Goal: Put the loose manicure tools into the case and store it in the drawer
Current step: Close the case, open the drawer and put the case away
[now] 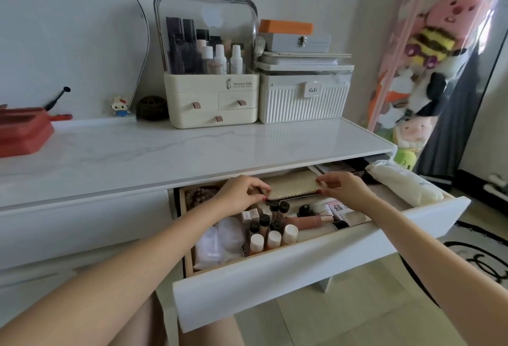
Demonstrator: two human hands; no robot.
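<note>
The gold textured manicure case [292, 187] is closed and held flat inside the open white drawer [316, 260], just under the desk's front edge. My left hand [242, 192] pinches its left end and my right hand [342, 187] pinches its right end. The case hovers over small bottles [272, 233] and a pink tube [305, 221] that lie in the drawer. No loose tools show on the desk.
The white marble desk top [165, 150] carries a cream cosmetics organiser [213, 98], a ribbed white box [303, 93] with stacked boxes and a red tray [22, 132]. A white bag [404, 182] lies at the drawer's right end. Plush toys [428, 51] hang on the right.
</note>
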